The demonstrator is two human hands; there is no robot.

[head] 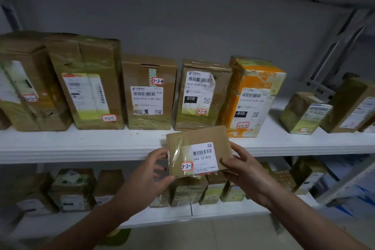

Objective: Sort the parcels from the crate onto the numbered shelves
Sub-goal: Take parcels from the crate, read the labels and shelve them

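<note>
Both the left hand point(151, 170) and the right hand point(241, 170) grasp a small brown parcel point(197, 151) tagged 3-2-7, just before the white shelf point(81, 144), below the orange box point(253, 95).

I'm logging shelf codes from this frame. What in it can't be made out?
All head view.
Small flat brown cardboard parcel: fine print below 602-12-812 too small; edges covered by left hand and right hand.
Orange-and-white taped box: handwritten red-bordered tag blurred.
Tall brown taped box: cut off by left edge.
Brown lower-shelf parcels: labels blurred, some hidden behind the held parcel.
Crate: out of frame.
</note>
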